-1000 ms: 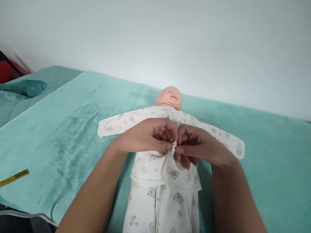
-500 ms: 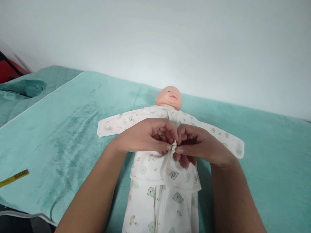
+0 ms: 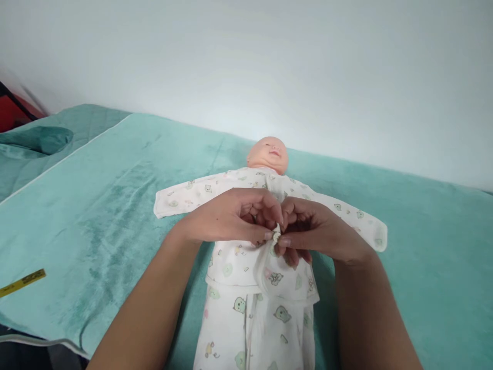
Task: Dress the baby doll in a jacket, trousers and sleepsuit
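A baby doll (image 3: pixel 268 152) lies on its back, dressed in a white printed baby shirt (image 3: pixel 234 264) with long sleeves spread to both sides. Over the doll's middle, my left hand (image 3: pixel 246 213) pinches the shirt's front edge between thumb and fingers. My right hand (image 3: pixel 314 228) grips the same edge from the other side, thumb toward thumb. A small fastener, perhaps a button (image 3: pixel 276 235), shows between the thumbs; its details are too small to tell. Below the shirt hem are matching printed pants (image 3: pixel 227 329), cut off by the frame's lower edge.
A teal plush blanket (image 3: pixel 100 221) covers the bed beneath the doll. On its left lies a yellow strip (image 3: pixel 23 282) with dark markings. A white wall (image 3: pixel 246 67) rises behind, and a red object (image 3: pixel 13 114) shows at the far left.
Almost nothing differs. The fingers have shifted very slightly at the pinched shirt edge, and a little more of the small fastener shows between the thumbs.
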`<move>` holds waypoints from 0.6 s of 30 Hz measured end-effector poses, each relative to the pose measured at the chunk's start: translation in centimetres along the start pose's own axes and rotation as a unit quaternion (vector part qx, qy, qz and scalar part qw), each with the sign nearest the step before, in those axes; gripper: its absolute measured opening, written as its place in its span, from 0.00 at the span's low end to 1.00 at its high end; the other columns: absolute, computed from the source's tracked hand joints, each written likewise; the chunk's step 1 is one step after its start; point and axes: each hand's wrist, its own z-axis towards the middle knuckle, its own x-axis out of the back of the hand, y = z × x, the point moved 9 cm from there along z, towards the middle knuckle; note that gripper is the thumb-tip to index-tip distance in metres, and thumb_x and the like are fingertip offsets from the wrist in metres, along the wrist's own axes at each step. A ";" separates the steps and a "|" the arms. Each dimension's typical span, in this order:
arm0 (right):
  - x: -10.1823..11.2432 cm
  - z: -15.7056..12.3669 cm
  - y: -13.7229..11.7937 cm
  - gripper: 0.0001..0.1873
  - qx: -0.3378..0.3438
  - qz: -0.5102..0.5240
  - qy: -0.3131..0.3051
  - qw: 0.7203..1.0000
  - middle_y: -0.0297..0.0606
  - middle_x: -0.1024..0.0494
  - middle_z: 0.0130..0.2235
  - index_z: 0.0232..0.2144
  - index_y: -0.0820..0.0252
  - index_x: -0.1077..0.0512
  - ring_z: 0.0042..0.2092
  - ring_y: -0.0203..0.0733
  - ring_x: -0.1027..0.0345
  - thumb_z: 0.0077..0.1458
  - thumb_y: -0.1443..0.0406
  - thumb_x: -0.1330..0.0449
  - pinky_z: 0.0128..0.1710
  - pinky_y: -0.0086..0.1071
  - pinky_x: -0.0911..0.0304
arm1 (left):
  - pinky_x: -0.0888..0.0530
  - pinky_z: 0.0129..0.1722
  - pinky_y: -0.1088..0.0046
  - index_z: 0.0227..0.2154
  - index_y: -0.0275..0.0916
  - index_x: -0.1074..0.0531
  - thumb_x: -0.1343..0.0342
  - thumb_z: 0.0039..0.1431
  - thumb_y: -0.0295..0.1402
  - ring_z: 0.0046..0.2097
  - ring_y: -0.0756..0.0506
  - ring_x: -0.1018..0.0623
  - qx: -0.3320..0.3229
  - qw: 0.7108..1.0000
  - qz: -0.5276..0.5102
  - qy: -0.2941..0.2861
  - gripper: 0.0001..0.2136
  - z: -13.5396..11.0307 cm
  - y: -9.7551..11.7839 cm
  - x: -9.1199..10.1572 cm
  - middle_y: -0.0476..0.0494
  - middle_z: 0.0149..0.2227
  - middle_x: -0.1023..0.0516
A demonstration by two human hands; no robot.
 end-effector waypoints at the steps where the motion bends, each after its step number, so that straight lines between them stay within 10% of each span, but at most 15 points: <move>1: 0.1 0.0 0.1 0.13 -0.003 0.001 0.003 1.000 0.34 0.18 0.30 0.34 0.59 0.34 0.25 0.36 0.23 0.54 0.62 0.32 0.17 0.21 0.38 | 0.31 0.24 0.78 0.34 0.37 0.27 0.39 0.53 0.24 0.26 0.53 0.27 0.001 1.000 0.001 0.002 0.06 0.0 0.0 0.0 0.51 0.26 0.26; 18: 0.0 0.1 0.0 0.15 -0.008 0.004 0.007 1.000 0.33 0.19 0.28 0.33 0.58 0.33 0.25 0.36 0.24 0.52 0.62 0.30 0.17 0.21 0.38 | 0.30 0.26 0.78 0.36 0.38 0.25 0.34 0.51 0.29 0.27 0.53 0.27 -0.011 0.998 0.053 -0.017 0.09 -0.1 0.1 0.0 0.52 0.26 0.26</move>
